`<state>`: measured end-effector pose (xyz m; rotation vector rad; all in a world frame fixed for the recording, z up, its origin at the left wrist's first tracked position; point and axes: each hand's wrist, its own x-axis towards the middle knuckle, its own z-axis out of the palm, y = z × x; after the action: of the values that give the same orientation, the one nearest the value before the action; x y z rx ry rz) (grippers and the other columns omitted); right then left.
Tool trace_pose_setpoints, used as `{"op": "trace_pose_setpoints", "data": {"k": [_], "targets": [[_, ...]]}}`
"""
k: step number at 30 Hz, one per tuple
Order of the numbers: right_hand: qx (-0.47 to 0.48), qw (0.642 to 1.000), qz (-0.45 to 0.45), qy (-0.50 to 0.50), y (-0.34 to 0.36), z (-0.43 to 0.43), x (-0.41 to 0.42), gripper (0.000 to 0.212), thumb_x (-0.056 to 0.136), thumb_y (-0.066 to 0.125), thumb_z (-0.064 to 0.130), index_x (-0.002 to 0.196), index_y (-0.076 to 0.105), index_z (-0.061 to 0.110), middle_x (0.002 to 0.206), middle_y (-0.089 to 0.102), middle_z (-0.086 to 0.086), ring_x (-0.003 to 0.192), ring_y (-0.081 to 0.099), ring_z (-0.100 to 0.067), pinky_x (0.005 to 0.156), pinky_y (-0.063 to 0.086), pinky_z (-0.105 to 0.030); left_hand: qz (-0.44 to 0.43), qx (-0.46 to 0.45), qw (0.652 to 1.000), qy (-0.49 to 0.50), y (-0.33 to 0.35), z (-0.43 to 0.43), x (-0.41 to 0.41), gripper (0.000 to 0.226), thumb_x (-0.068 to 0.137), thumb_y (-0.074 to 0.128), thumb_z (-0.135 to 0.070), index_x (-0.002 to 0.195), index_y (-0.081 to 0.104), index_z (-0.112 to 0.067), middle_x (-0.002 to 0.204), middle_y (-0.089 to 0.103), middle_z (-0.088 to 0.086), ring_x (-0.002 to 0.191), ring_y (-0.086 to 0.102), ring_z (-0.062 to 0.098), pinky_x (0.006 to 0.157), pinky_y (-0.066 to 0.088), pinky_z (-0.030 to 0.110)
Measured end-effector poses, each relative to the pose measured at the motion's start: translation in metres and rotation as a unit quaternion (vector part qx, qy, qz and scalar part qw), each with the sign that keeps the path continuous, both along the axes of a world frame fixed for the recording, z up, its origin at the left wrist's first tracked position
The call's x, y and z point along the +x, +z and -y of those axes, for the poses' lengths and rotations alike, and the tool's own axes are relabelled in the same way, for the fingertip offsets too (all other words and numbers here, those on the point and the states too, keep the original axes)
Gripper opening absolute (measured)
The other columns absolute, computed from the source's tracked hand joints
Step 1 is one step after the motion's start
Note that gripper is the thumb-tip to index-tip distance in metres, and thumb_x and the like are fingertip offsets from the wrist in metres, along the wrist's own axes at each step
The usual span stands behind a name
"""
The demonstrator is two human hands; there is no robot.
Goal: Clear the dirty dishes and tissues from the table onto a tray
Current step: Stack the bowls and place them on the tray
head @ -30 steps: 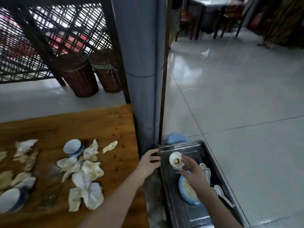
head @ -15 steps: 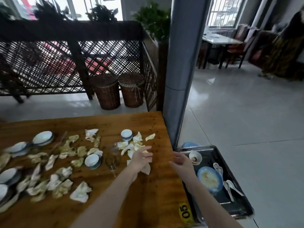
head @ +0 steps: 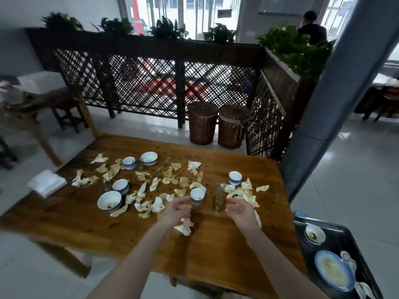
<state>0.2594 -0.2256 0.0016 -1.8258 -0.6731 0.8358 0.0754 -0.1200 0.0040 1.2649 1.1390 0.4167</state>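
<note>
One wide-angle camera, worn on the head, looks forward and steeply down from the near long edge of the wooden table (head: 86, 216). The close tabletop fills the middle. The lattice screen (head: 151, 83) stands far beyond, and the tray (head: 336, 240) is cut off at lower right.

Right hand (head: 240, 213) off the tray (head: 341, 238) — now beside the glass (head: 218, 203), left hand (head: 177, 212) shifted to the small cup (head: 197, 196)
</note>
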Motion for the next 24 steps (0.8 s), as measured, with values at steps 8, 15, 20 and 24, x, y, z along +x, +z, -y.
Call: {"op": "trace_pose_setpoints", "data": {"k": [8,15,20,24], "targets": [[0.007,0.993,-0.029,0.115,0.004,-0.076,-0.073,0.032,0.089,0.058,-0.003,0.119,0.059,0.007,0.110,0.065,-0.011,0.096,0.060,-0.017,0.064,0.046,-0.010,0.004,-0.013,0.995,0.103,-0.004,-0.041,-0.104,0.034,0.092,0.058,-0.005,0.116,0.061,-0.029,0.110,0.065,0.001,0.098,0.062,0.015,0.069,0.052,0.024],[0.004,0.978,-0.057,0.201,-0.021,-0.146,-0.132,0.021,0.091,0.056,0.000,0.110,0.062,0.006,0.111,0.060,-0.007,0.101,0.060,-0.021,0.072,0.052,-0.024,-0.014,-0.016,0.979,0.201,-0.020,-0.072,-0.184,0.032,0.089,0.065,-0.013,0.117,0.062,-0.029,0.111,0.063,0.001,0.102,0.060,0.018,0.087,0.053,0.037],[-0.035,0.967,-0.042,0.251,-0.046,-0.197,-0.170,0.032,0.087,0.061,-0.002,0.117,0.060,0.009,0.090,0.064,0.003,0.081,0.060,-0.005,0.062,0.044,-0.007,-0.019,-0.017,0.969,0.244,-0.034,-0.098,-0.229,0.030,0.091,0.062,-0.012,0.114,0.059,-0.032,0.111,0.064,0.000,0.096,0.063,0.015,0.062,0.051,0.021],[-0.067,0.960,-0.043,0.267,-0.063,-0.239,-0.202,0.036,0.088,0.059,-0.003,0.123,0.058,0.006,0.109,0.065,-0.012,0.091,0.060,-0.014,0.076,0.046,-0.012,-0.054,-0.012,0.962,0.268,-0.046,-0.128,-0.255,0.031,0.093,0.060,-0.014,0.119,0.058,-0.033,0.109,0.063,-0.005,0.094,0.062,0.011,0.058,0.047,0.017]]}}
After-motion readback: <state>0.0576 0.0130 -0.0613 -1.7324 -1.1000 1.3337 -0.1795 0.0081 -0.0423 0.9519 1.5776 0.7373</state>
